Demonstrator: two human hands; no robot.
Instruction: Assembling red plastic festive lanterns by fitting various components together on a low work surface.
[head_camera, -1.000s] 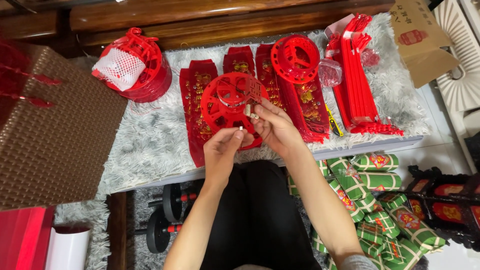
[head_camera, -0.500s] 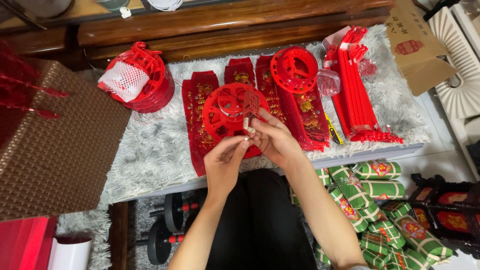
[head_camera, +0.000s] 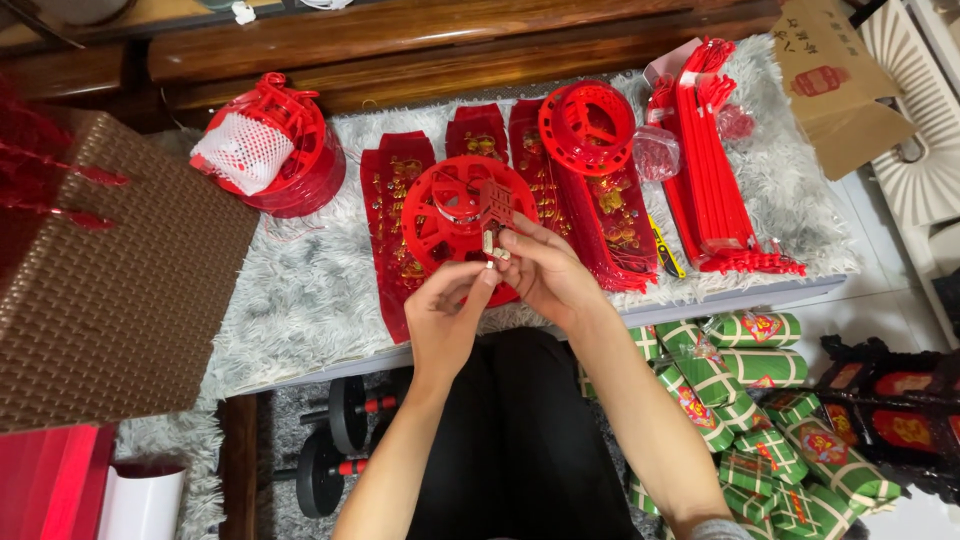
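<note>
Fur, grey-white and shaggy, covers the counter (head_camera: 300, 300) that spreads out ahead of both hands. Far to the left of the left hand stands a brown woven box (head_camera: 110, 290), large and partly out of frame. Below and to the right of the right hand's forearm lies a heap of green wrapped bundles (head_camera: 760, 400) with red labels. Up and to the right of the right hand rests a stack of red folded frames (head_camera: 715, 170), and beyond it a tan cardboard box (head_camera: 835, 85). Flat red panels with gold print (head_camera: 570, 190) lie side by side just beyond the fingers. Up and to the left of the left hand sits a red round pile with a white mesh sleeve (head_camera: 265, 155) on top. A second red plastic disc (head_camera: 587, 127) lies above the right hand, on the panels. Below the left forearm, on the floor, dark dumbbells (head_camera: 335, 440) show.

The red spoked wheel (head_camera: 462, 215) is directly ahead of both hands, its lower edge hidden behind the fingers. The left hand (head_camera: 450, 320) is curled, thumb and forefinger pressed together on a small pale piece (head_camera: 489, 244) at the wheel's lower rim. The right hand (head_camera: 545, 275) touches the left at the fingertips, its fingers pinching the same small piece against the wheel.
</note>
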